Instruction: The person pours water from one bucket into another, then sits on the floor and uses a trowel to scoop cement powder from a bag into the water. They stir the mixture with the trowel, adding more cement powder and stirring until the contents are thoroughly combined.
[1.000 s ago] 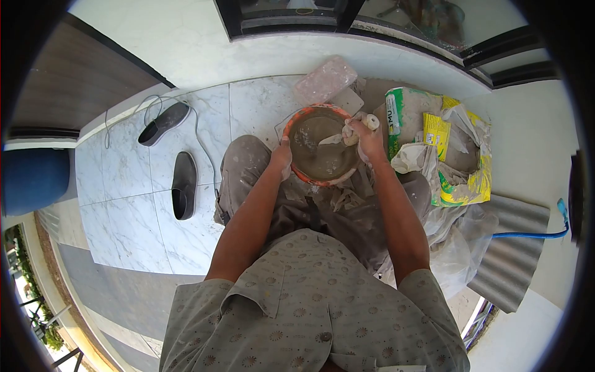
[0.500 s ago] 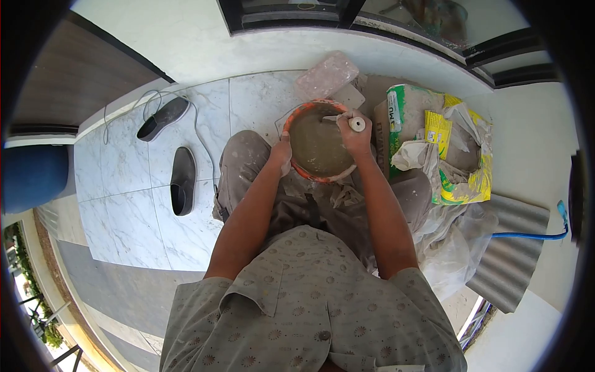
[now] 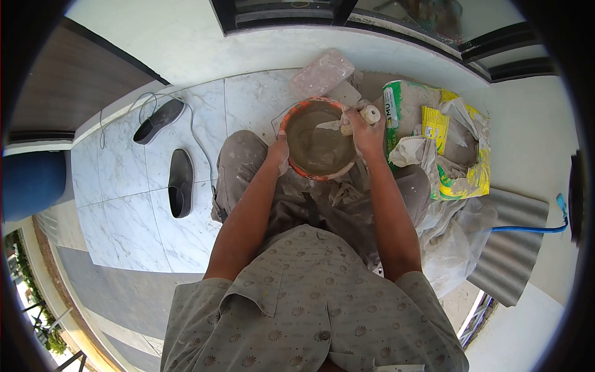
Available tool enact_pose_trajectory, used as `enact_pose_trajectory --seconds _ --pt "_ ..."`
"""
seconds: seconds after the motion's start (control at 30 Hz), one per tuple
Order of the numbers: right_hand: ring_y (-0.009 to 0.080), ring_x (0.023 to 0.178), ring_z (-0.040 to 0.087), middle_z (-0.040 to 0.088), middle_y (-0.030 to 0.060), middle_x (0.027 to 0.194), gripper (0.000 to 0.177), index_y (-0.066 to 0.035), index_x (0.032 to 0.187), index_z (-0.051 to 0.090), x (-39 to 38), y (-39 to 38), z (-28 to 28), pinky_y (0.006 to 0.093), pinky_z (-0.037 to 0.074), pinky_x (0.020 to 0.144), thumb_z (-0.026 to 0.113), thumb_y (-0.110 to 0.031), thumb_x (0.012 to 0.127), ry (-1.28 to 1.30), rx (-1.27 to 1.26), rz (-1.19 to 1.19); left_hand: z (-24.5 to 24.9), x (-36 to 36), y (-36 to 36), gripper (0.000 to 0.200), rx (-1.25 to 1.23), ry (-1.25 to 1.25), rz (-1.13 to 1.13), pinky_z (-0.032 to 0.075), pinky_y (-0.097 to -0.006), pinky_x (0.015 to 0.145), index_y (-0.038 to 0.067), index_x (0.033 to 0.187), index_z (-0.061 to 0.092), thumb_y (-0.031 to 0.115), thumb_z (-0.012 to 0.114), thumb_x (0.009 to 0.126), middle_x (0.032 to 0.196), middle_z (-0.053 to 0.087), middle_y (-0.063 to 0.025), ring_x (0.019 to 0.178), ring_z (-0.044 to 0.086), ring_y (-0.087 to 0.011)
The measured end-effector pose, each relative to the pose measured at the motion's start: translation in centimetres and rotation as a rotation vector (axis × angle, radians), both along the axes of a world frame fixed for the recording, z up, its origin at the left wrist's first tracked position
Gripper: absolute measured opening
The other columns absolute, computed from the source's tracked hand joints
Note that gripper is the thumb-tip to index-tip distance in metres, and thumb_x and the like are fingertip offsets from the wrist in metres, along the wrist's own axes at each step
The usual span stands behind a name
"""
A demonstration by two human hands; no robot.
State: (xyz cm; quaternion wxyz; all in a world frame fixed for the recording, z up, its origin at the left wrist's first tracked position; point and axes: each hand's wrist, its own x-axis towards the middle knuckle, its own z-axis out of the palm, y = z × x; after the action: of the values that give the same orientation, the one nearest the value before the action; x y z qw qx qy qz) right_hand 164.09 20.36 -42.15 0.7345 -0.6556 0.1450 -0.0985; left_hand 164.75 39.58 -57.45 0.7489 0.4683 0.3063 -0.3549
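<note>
Well to the left of my left hand (image 3: 280, 152) a blue thing (image 3: 34, 183) sits at the edge of view. Nearer in, two dark shoes lie apart on the marble tiles (image 3: 124, 204): the far shoe (image 3: 160, 120) has a thin cord (image 3: 146, 103) looping round it, and the near shoe (image 3: 181, 183) lies just left of my knee. Beyond both hands a pink brick (image 3: 321, 73) lies flat by the wall, just past the bowl (image 3: 319, 178). The bowl stands between my knees, orange-rimmed and holding grey mix (image 3: 313, 152). My left hand is clamped on its near-left rim, thumb over the edge and fingers wrapped down the outside, so it is closed on the bowl itself. My right hand (image 3: 369, 135) is at the far-right rim, fist closed tight round the pale handle of the trowel (image 3: 328, 125). The butt of the handle pokes out above my knuckles, and the blade reaches left from my grip and lies across the top of the mix. Just right of that hand an opened cement bag (image 3: 434, 146) slumps, close enough to crowd my wrist. Below the bag, beside my right forearm, is crumpled clear plastic (image 3: 455, 245). Further right lies a grey corrugated sheet (image 3: 514, 251) with a blue hose (image 3: 530, 229) running over it.
</note>
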Motion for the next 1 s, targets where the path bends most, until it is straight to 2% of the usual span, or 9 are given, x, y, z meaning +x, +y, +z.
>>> enact_pose_trajectory --seconds 0.13,0.23,0.33,0.47,0.57,0.67,0.77,0.87,1.0 --pt "0.0086 0.062 0.053 0.057 0.0013 0.068 0.021 -0.003 0.069 0.053 1.8 1.3 -0.1 0.0251 0.044 0.059 0.066 -0.004 0.085 -0.285 -0.307 0.172 -1.5 0.2 0.0 0.062 -0.018 -0.003 0.01 0.027 -0.0411 0.111 -0.001 0.144 0.028 0.046 0.03 0.102 0.149 0.034 -0.0146 0.133 0.036 -0.0277" --pt "0.0075 0.062 0.053 0.057 -0.0006 0.067 0.019 -0.003 0.07 0.054 2.5 0.8 -3.3 0.0244 0.044 0.059 0.066 -0.005 0.085 -0.293 -0.45 0.238 -0.5 0.2 -0.1 0.062 -0.005 0.005 0.021 0.029 -0.0419 0.111 0.0 0.143 0.029 0.046 0.03 0.102 0.148 0.034 -0.0149 0.133 0.037 -0.0282" --pt "0.006 0.065 0.054 0.056 0.0 0.065 0.017 -0.002 0.069 0.056 1.5 -0.7 -7.9 0.0262 0.048 0.062 0.067 -0.005 0.083 -0.249 -0.503 0.13 -1.1 0.0 0.0 0.063 -0.013 0.001 0.017 0.029 -0.0422 0.11 0.0 0.143 0.029 0.047 0.03 0.101 0.148 0.034 -0.0149 0.133 0.037 -0.0285" --pt "0.0069 0.054 0.051 0.057 0.0023 0.062 0.015 -0.002 0.07 0.057 0.5 -3.2 -8.2 0.0288 0.045 0.051 0.065 -0.005 0.081 -0.027 -0.186 -0.127 -0.8 0.0 0.1 0.063 0.0 -0.022 -0.013 0.029 -0.0426 0.11 0.002 0.144 0.028 0.048 0.03 0.101 0.149 0.033 -0.0137 0.134 0.036 -0.0283" --pt "0.0146 0.057 0.058 0.06 0.0068 0.064 0.015 -0.003 0.07 0.054 -0.9 -2.9 -7.3 0.0303 0.049 0.055 0.061 -0.003 0.083 0.143 -0.05 -0.187 -1.2 0.2 0.1 0.064 0.043 0.016 -0.03 0.028 -0.0427 0.11 0.003 0.145 0.027 0.049 0.031 0.101 0.15 0.031 -0.0129 0.134 0.036 -0.0278" --pt "0.0142 0.054 0.057 0.06 0.0073 0.063 0.01 -0.001 0.076 0.056 -1.9 -2.1 -7.3 0.03 0.047 0.052 0.064 -0.003 0.081 0.244 0.073 -0.27 -0.2 0.1 -0.1 0.066 0.09 0.001 -0.03 0.027 -0.0421 0.111 0.002 0.145 0.026 0.05 0.031 0.1 0.151 0.031 -0.0133 0.135 0.035 -0.0275" --pt "0.0157 0.054 0.056 0.058 0.0079 0.064 0.011 -0.002 0.077 0.054 -1.4 -2.0 -4.3 0.0314 0.048 0.054 0.064 -0.002 0.082 0.108 0.267 -0.315 -0.6 0.1 0.0 0.067 0.064 0.016 -0.034 0.025 -0.0416 0.112 0.001 0.146 0.025 0.051 0.031 0.1 0.151 0.03 -0.014 0.135 0.033 -0.0274" --pt "0.017 0.059 0.053 0.054 0.0053 0.068 0.012 -0.004 0.082 0.052 -0.4 -2.1 -0.7 0.0349 0.049 0.061 0.064 -0.001 0.083 -0.004 0.276 -0.29 -1.9 0.3 0.2 0.067 0.016 0.013 -0.012 0.024 -0.0415 0.112 0.001 0.146 0.025 0.05 0.031 0.1 0.151 0.03 -0.0139 0.136 0.032 -0.0273" --pt "0.0183 0.06 0.054 0.054 0.0056 0.068 0.014 -0.006 0.078 0.051 1.1 -1.7 0.2 0.0358 0.05 0.065 0.061 0.0 0.084 -0.154 0.208 -0.298 0.2 0.0 0.0 0.067 0.009 0.011 -0.013 0.025 -0.0413 0.112 0.002 0.146 0.026 0.05 0.031 0.1 0.151 0.03 -0.0139 0.136 0.033 -0.0274"
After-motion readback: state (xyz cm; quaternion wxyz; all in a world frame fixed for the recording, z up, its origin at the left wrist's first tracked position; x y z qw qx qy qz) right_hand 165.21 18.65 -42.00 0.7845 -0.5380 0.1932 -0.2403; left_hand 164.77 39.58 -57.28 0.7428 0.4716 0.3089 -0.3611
